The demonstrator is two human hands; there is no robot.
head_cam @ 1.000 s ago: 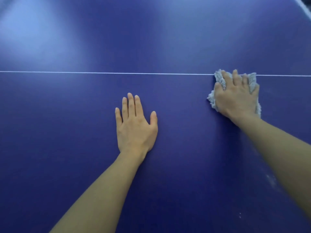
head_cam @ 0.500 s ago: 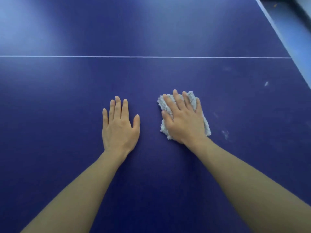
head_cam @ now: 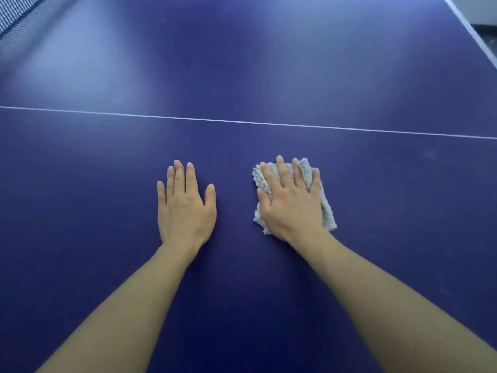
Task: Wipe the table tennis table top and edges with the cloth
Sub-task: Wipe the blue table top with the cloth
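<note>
Dark-blue table [head_cam: 242, 63], white line [head_cam: 242, 122], grey cloth [head_cam: 326, 211]

On the table top [head_cam: 242, 305], the left hand [head_cam: 185, 208] lies flat just left of the right hand [head_cam: 291, 205], which rests on the cloth [head_cam: 326, 211], both before the line [head_cam: 242, 121], with the net [head_cam: 16, 14] at the far left corner.

two bare forearms; hands [head_cam: 185, 208] without rings

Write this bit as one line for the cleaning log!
step: wiping table top | right hand: flat on cloth | left hand: flat on table | cloth: near side of white line
</note>
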